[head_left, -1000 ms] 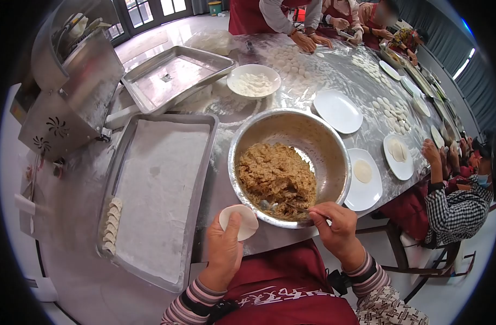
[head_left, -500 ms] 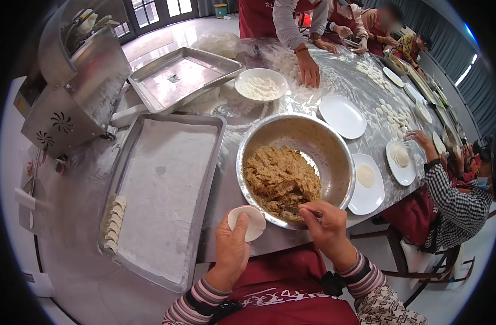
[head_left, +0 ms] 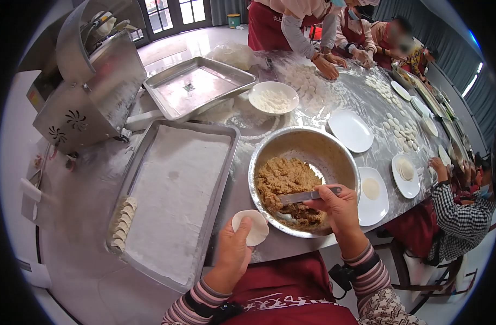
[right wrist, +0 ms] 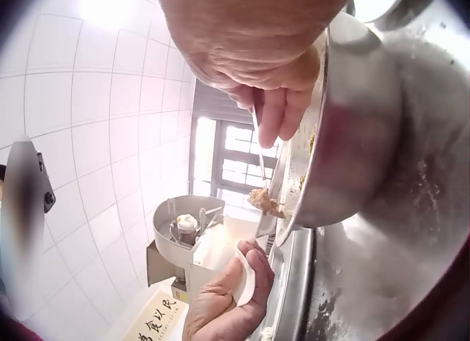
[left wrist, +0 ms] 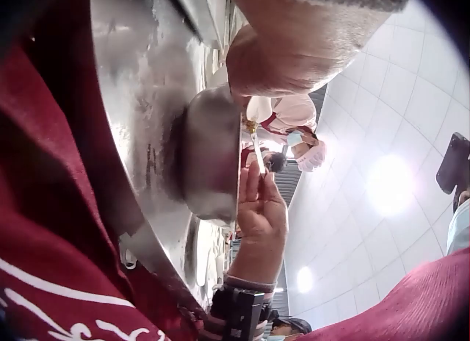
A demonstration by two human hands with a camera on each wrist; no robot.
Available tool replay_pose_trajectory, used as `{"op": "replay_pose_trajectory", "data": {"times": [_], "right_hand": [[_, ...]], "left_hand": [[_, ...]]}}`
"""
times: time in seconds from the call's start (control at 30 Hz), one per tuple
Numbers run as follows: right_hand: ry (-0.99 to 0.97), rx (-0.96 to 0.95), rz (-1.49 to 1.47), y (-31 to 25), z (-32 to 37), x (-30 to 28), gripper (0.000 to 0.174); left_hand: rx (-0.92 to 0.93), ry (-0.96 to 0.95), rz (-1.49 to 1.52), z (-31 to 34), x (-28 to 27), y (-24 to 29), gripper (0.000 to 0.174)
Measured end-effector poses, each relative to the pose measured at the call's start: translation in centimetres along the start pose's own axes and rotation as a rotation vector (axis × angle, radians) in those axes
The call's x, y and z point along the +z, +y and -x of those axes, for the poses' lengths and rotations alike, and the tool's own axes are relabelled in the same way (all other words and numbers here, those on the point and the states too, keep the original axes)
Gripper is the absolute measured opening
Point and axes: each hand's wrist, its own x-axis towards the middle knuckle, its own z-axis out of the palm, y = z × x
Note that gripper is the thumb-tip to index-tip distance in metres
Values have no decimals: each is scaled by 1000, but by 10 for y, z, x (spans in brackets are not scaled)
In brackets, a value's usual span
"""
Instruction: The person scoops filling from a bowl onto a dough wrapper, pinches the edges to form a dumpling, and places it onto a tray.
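Observation:
In the head view my left hand (head_left: 232, 253) holds a round dumpling wrapper (head_left: 254, 227), thumb across its face, just left of the steel bowl (head_left: 341, 169). My right hand (head_left: 341, 210) pinches a flat metal spatula (head_left: 300, 197) over the bowl. Minced filling (head_left: 280, 176) is heaped on the bowl's left side. A lump of filling (right wrist: 264, 201) clings to the spatula's tip in the right wrist view, above the wrapper (right wrist: 246, 276), which curves in the left hand. The left wrist view shows the right hand (left wrist: 262, 216) beyond the bowl's wall.
Left of the bowl, a paper-lined tray (head_left: 175, 184) carries a row of folded dumplings (head_left: 124, 222). Behind stand another metal tray (head_left: 199, 89) and a flour bowl (head_left: 274, 112). White plates (head_left: 351, 131) sit to the right, one with a wrapper (head_left: 371, 188). Other people work around the table.
My right hand has raised the spatula from down in the filling to above it, now nearly level. The left hand keeps holding the wrapper beside the bowl. The head view has shifted slightly.

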Motion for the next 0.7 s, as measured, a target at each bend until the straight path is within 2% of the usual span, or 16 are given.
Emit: {"op": "replay_pose_trajectory", "data": {"times": [0.07, 0.13, 0.17, 0.2, 0.27, 0.3, 0.37, 0.4, 0.43, 0.5, 0.7], "right_hand": [[35, 80, -80, -6, 1, -4, 14], [55, 51, -129, -14, 10, -1, 13], [83, 28, -176, -17, 15, 1, 13], [76, 27, -176, -19, 22, 3, 13], [58, -224, -62, -20, 39, 5, 10], [60, -229, -61, -22, 46, 2, 10], [-176, -788, 559, -23, 57, -3, 9], [-295, -943, 640, -19, 58, -4, 13], [-295, -945, 642, -19, 61, -4, 13], [-562, -1258, 1105, -20, 66, -3, 17], [-569, -1268, 1203, -29, 87, -7, 19]], "left_hand": [[4, 16, 4, 2, 6, 8, 28], [-36, -103, 42, 1, 15, 18, 36], [-27, -100, 44, 0, 19, 20, 36], [-90, -144, 121, -2, 25, 21, 42], [-156, -194, 198, -6, 37, 19, 49], [-169, -159, 244, -9, 44, 17, 53], [-184, -128, 290, -12, 53, 13, 58], [-173, -192, 294, -14, 55, 12, 58], [-163, -254, 300, -15, 58, 10, 59], [-171, -222, 323, -17, 63, 5, 59], [-173, -174, 346, -24, 62, -7, 57]]}}
